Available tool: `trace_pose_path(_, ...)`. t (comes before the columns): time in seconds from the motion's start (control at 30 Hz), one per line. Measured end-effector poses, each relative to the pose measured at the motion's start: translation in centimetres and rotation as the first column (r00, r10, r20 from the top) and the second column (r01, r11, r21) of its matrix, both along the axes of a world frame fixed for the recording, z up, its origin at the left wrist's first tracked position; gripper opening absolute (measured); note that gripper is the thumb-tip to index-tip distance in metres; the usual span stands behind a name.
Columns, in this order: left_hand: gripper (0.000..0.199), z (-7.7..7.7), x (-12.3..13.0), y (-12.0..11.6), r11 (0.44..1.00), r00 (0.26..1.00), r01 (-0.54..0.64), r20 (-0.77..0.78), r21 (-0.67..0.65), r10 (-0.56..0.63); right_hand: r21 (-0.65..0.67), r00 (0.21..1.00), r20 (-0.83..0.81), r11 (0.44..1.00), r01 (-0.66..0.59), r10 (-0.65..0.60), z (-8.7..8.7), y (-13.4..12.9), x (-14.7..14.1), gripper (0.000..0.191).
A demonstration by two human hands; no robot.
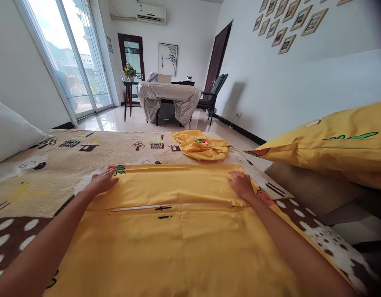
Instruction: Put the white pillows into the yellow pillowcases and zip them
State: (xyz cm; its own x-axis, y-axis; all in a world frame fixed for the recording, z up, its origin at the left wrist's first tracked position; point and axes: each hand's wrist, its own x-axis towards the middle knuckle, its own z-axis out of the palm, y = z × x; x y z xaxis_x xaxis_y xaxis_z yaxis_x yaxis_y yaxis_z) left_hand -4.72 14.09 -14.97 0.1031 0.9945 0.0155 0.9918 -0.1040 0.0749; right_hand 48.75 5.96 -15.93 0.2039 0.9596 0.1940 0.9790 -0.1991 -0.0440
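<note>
A yellow pillowcase (178, 243) lies spread flat on the patterned blanket (69, 165), a long pale zipper line running across its upper part. My left hand (104, 181) rests on its upper left corner beside a red and green print, fingers lying flat. On the upper right part lies my right hand (240, 185), its fingers also spread on the cloth. Beyond the far edge sits a crumpled yellow cloth (202, 146), touched by neither hand.
A white pillow (10, 132) is at the left edge, and a yellow printed pillow (339, 144) at the right. Past the bed stand a covered table (168, 91), a dark chair (213, 95) and a potted plant (129, 71).
</note>
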Motion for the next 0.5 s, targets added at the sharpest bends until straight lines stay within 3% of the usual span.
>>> trace_pose_path(0.1,0.047,1.0,4.8,-1.7,0.961,0.96,0.277,0.052,0.002,-0.276,-0.013,0.962,-0.015,0.962,-0.271,0.271,0.9,-1.2,-5.3,0.033)
trace_pose_path(0.2,0.042,1.3,10.5,-4.3,0.851,0.848,0.526,0.086,-0.015,-0.523,-0.084,0.837,-0.021,0.833,-0.547,0.547,1.1,-2.8,-11.5,0.019)
trace_pose_path(0.3,0.034,0.9,14.8,-6.7,0.734,0.732,0.679,0.09,-0.006,-0.676,-0.153,0.679,0.108,0.687,-0.71,0.726,0.9,-4.1,-15.9,0.02)
trace_pose_path(0.4,0.026,0.6,16.7,-8.2,0.679,0.678,0.734,0.052,0.016,-0.733,-0.175,0.576,0.279,0.631,-0.756,0.768,0.8,-4.6,-17.1,0.024)
trace_pose_path(0.5,0.025,0.5,16.5,-8.6,0.649,0.648,0.761,0.02,0.017,-0.761,-0.125,0.585,0.291,0.636,-0.761,0.757,0.8,-5.0,-16.7,0.025)
